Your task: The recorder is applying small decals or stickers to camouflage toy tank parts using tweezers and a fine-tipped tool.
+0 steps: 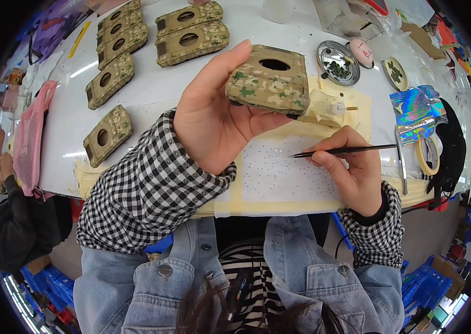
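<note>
My left hand holds up a tan camouflage model hull with green patches and an oval hole in its top, raised above the white table. My right hand grips a thin black paintbrush like a pen, its tip pointing left, just below and to the right of the hull. Under both hands lies a white sheet dotted with small specks and edged with tan tape.
Several more camouflage hulls lie in rows at the far left and back. A round metal dish of dark paint, a small painted disc, a holographic pouch, a tape roll and a pink mesh item surround the work area. Another person sits at the left.
</note>
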Demonstrator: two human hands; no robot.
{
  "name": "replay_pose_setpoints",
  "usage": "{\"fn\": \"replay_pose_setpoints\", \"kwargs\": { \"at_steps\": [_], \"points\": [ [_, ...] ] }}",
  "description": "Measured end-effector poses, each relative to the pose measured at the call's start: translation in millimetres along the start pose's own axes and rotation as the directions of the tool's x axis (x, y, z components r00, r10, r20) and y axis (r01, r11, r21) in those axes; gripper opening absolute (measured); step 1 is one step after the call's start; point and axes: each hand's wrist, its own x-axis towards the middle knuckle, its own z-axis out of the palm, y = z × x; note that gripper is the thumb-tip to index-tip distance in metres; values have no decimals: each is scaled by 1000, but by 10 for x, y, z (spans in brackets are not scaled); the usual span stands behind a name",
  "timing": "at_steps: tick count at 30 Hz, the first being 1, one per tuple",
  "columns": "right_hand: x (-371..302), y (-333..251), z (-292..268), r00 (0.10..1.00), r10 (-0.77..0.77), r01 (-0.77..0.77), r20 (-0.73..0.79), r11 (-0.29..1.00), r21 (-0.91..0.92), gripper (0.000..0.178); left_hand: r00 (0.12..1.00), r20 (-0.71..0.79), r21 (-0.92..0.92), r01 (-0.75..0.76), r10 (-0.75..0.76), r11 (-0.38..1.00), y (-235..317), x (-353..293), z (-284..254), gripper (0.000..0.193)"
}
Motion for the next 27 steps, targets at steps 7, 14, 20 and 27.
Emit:
{"fn": "replay_pose_setpoints", "kwargs": {
  "at_steps": [7, 14, 20, 27],
  "points": [
    [0, 4, 2, 1000, 3, -3, 0, 1000, -8, 9, 1000, -6, -10, 1, -1, 1000, -2, -3, 6, 59],
    [8, -6, -4, 1000, -2, 2, 7, 1000, -31, 9, 1000, 5, -16, -3, 3, 1000, -5, 3, -3, 59],
    [2, -25, -2, 1000, 22, -22, -6, 1000, -12, 10, 1000, 0, -11, -7, 7, 1000, -4, 0, -4, 58],
    [-30, -83, -22, 998, 44, -41, -50, 998, 48, 9, 1000, -10, -25, -1, 1, 1000, -4, 11, 3, 58]
  ]
}}
